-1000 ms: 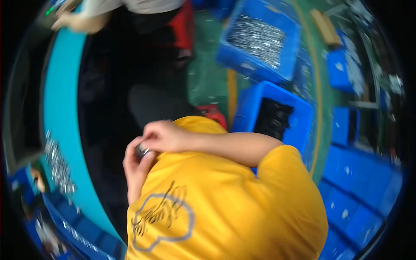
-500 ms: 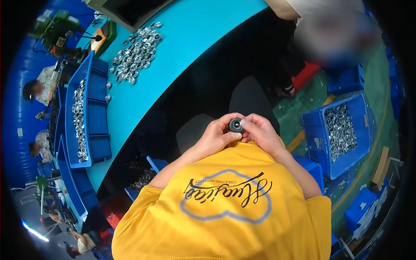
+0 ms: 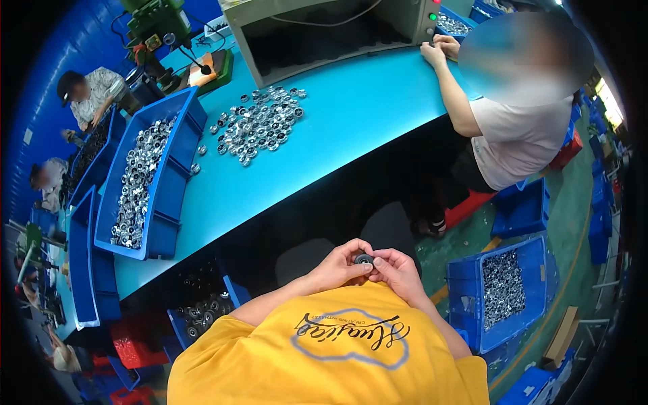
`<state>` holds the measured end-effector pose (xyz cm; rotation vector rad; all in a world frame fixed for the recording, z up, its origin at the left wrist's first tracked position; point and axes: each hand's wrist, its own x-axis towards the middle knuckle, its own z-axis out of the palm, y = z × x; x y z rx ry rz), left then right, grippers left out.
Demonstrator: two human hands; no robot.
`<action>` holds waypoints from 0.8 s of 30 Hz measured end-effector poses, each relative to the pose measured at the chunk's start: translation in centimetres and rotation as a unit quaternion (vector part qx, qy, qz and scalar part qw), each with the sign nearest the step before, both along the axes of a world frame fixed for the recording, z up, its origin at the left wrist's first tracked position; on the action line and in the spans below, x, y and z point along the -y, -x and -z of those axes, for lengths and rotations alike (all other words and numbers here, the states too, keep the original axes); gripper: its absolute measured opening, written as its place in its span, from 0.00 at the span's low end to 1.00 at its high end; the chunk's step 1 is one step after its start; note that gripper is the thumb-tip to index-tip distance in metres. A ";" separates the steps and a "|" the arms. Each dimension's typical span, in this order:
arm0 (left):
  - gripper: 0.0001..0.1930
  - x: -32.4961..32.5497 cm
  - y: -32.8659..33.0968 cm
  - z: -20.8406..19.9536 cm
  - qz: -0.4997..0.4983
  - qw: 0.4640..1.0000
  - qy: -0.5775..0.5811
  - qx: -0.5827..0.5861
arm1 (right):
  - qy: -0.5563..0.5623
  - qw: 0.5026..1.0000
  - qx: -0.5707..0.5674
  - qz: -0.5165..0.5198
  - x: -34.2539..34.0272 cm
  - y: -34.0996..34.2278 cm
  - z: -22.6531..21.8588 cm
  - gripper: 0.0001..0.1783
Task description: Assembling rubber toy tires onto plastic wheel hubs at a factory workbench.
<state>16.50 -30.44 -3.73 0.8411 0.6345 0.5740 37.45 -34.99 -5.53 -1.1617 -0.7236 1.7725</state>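
Close in front of my yellow shirt, both hands meet around one small dark wheel with a lighter centre. My left hand grips its left side between thumb and fingers. From the other side, my right hand has its thumb and fingertips pressed to the wheel; whether a smaller part sits in that pinch is hidden. On the turquoise table ahead lies a spread of small shiny metal-and-black round parts.
A blue bin of shiny parts stands on the table's left. Below it, another bin holds dark wheels. A blue crate of small metal pieces is at right. A grey machine housing stands behind; a co-worker sits at far right.
The view has tilted up, showing more of the table and the co-worker's arms. My hands sit lower in the picture, still together on the wheel, which is now turned more edge-on.
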 end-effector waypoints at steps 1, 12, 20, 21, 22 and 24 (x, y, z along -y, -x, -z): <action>0.11 0.0 0.1 0.1 -0.006 1.000 0.001 -0.001 | -0.009 1.000 0.020 -0.004 -0.1 0.1 0.0 0.11; 0.25 -0.7 1.0 0.4 -0.044 0.999 0.010 0.017 | -0.018 1.000 0.015 0.012 -2.7 1.6 0.8 0.10; 0.22 -1.1 0.9 0.9 -0.045 0.998 -0.020 -0.038 | 0.018 0.999 -0.032 0.025 -2.6 1.9 1.0 0.11; 0.22 -1.1 0.9 1.0 -0.047 0.997 -0.029 -0.048 | 0.021 0.999 -0.017 0.025 -2.7 2.2 0.6 0.11; 0.22 -1.1 0.9 1.0 -0.049 0.996 -0.038 -0.057 | 0.023 0.999 -0.003 0.024 -2.8 2.4 0.4 0.11; 0.22 -1.2 0.9 0.7 -0.032 0.991 -0.058 -0.113 | 0.001 0.999 0.043 0.019 -2.9 2.3 0.4 0.11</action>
